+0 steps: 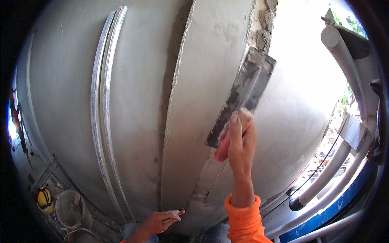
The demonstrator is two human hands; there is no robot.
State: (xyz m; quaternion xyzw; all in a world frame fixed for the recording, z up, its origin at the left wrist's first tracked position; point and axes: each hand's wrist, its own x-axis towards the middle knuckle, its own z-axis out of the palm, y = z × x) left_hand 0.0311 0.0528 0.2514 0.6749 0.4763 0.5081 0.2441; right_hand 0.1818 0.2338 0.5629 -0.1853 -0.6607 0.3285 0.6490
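My right hand (239, 141) grips the red handle of a plastering trowel (257, 77), whose long, smeared metal blade lies at a slant over a raised plaster band (208, 48) and a narrow rough seam (261, 22) on the grey wall (65, 89). My left hand (164, 220) is low at bottom centre with fingers closed round a small, narrow item with a dark tip, too small to name, near the foot of the band.
Two metal straightedges (107, 101) stand against the wall at left. At lower left are a bucket (69, 206), a second container (79, 237) and a yellow-and-black object (44, 200). On the right, pipe railings (344, 162) and a blue rail (324, 218) border a bright opening with foliage.
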